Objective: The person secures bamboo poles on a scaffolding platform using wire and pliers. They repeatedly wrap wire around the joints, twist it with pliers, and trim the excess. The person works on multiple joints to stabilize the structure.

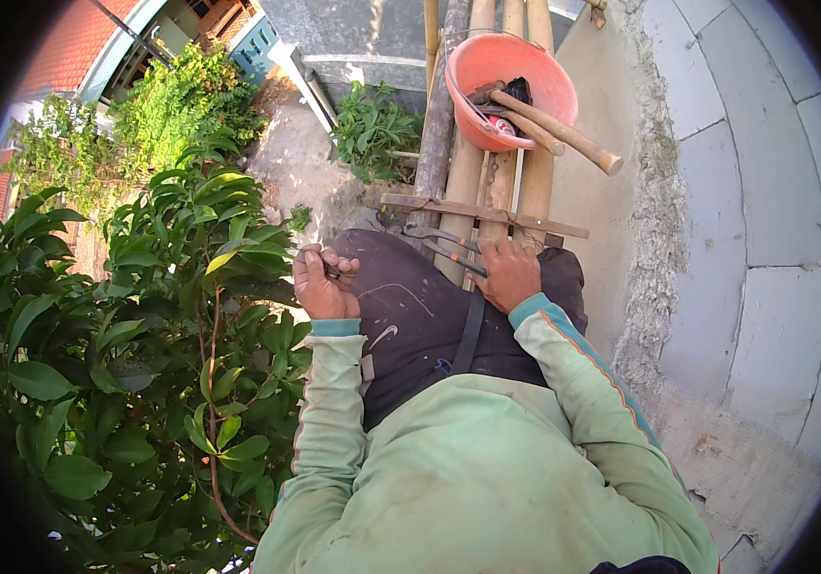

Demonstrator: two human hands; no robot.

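Observation:
My right hand (510, 275) is wrapped around the handles of a pair of long metal pincers (446, 236), dark with small orange marks. Their jaw end points left, over my dark trousers (401, 306). To the left, my left hand (325, 281) is raised palm up by my thigh, fingers curled in; a small dark bit shows between them, too small to name. Ahead of both hands a thin wooden batten (483, 214) lies across several bamboo poles (532, 196). Beyond it stands a salmon-coloured bucket (468, 74) holding wooden-handled tools (564, 134).
A rough mortar edge and a grey block wall (707, 182) rise on my right. Leafy branches (143, 335) crowd my left side. Far below lie a concrete path (291, 153), green plants (372, 134) and a house with a red tiled roof (76, 43).

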